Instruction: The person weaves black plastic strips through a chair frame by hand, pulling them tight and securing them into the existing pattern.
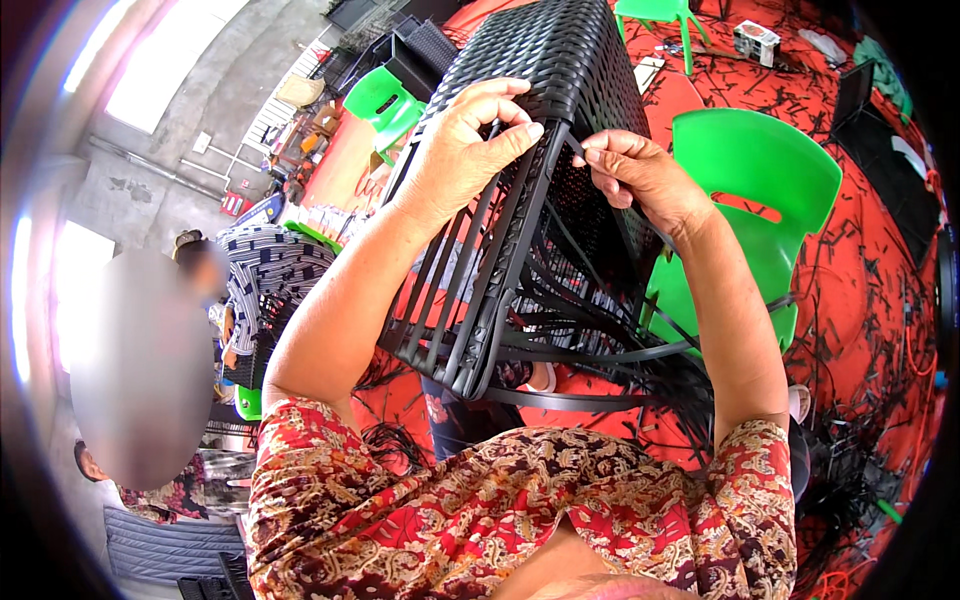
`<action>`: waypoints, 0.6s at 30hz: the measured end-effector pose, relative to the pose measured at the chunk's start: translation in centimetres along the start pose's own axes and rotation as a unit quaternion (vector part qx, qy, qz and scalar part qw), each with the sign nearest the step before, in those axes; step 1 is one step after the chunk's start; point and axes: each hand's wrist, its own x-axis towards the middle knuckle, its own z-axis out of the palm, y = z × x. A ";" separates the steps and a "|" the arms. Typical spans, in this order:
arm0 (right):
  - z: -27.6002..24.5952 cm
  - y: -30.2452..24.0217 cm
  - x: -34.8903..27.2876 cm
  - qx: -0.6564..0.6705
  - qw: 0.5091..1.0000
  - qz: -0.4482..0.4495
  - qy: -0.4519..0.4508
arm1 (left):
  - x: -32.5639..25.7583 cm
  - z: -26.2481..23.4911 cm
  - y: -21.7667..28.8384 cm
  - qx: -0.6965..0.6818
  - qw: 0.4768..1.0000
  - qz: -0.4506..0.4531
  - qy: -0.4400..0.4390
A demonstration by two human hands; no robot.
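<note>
Nearest the body, long loose black strips [600,402] trail from the woven black furniture piece [530,55], which sits in the middle, directly in front of the person; what holds it up is hidden. Its near part looks unfinished: on the left of this end, parallel bars have open gaps between them, and a straight dark rail [517,265] runs up from the near corner to the hands, with a tangle of strip ends [570,290] hanging to its right. At the rail's far end, the left hand [462,140] lies along the left side, fingers and thumb apart at the corner; I cannot tell whether that grip holds anything. Just to the right, the right hand [645,175] has a narrow grip, thumb against forefinger, seemingly pinching a black strip [572,147]. Beyond them the far top and right side are closely woven, so that portion seems done, while the open near end and loose strips appear to be what is left. Farther right stands a green chair [750,150] on the scrap-strewn red floor [830,265]; another green chair [375,95] stands far left.
</note>
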 end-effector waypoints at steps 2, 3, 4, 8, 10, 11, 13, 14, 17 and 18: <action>0.1 -0.3 0.1 -0.002 1.000 -0.005 -0.010 | 0.0 0.0 0.1 -0.006 1.000 -0.002 0.001; 0.1 -0.4 0.2 -0.004 1.000 -0.007 -0.015 | 0.0 0.1 0.0 -0.010 1.000 -0.002 0.003; 0.2 -0.5 0.2 -0.006 1.000 -0.005 -0.012 | 0.0 0.0 -0.1 -0.013 1.000 -0.003 0.005; 0.6 -1.2 0.3 -0.018 1.000 0.000 -0.001 | 0.0 0.1 -0.5 -0.022 1.000 0.010 0.020; 0.6 -1.6 0.3 -0.027 1.000 0.006 0.001 | 0.0 0.1 0.2 -0.041 0.999 -0.004 0.027; 0.5 -1.8 0.3 -0.031 0.999 0.010 0.001 | 0.0 0.1 0.4 -0.051 0.998 -0.012 0.030; 0.4 -2.0 0.4 -0.034 0.999 0.014 -0.002 | 0.1 0.3 0.5 -0.033 0.999 -0.008 0.034; 0.3 -2.1 0.4 -0.033 0.999 0.014 -0.005 | 0.2 0.3 0.8 -0.021 0.999 -0.012 0.033; 0.1 -2.6 0.6 -0.042 0.999 0.017 -0.001 | 0.7 0.4 1.6 0.046 0.999 -0.002 0.028; 0.0 -2.8 0.6 -0.048 0.999 0.019 0.002 | 0.9 0.5 1.7 0.073 0.997 0.005 0.027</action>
